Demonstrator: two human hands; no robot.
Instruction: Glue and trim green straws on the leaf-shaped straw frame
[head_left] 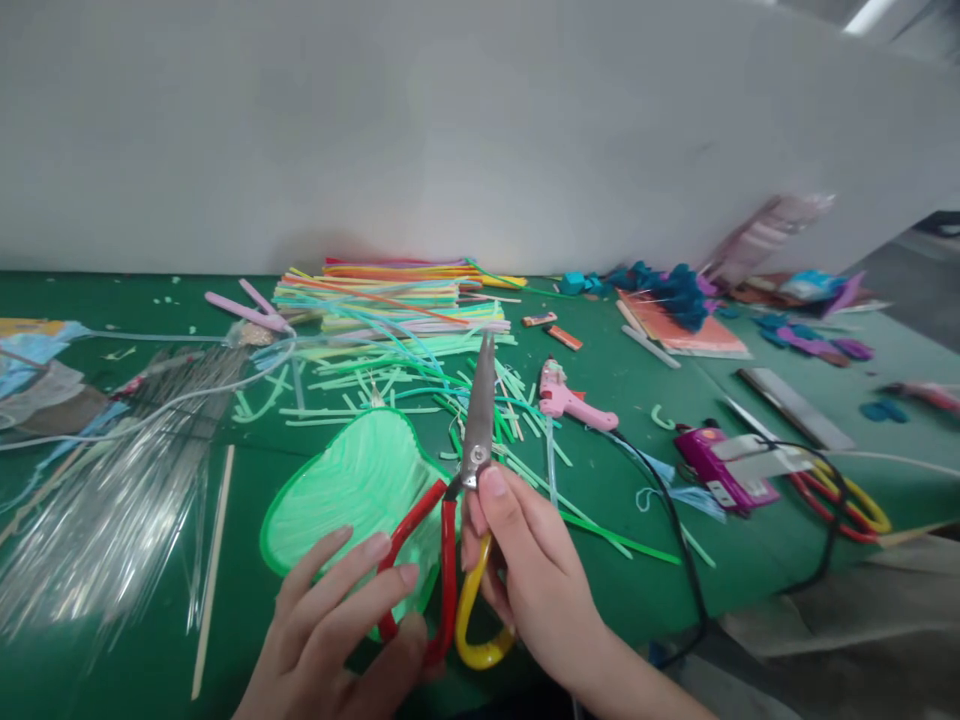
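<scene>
Both hands hold one pair of scissors [475,430] with steel blades pointing up and away, blades closed. My right hand [525,570] is wrapped round the yellow handle loop [474,625], its thumb pressed near the pivot. My left hand [341,620] grips the red handle loop [442,560], thumb under it and fingers lying over it. Beneath the hands lies a light green leaf-shaped piece [352,490] made of glued strips, on the green table [247,590].
Loose green strips and a stack of coloured straws [397,295] lie behind. A pink glue gun [570,400] with a black cord sits right of centre. Clear plastic sticks [112,500] and a wooden stick [214,560] lie left. More scissors [840,495], a ruler [795,408] and blue scraps are at right.
</scene>
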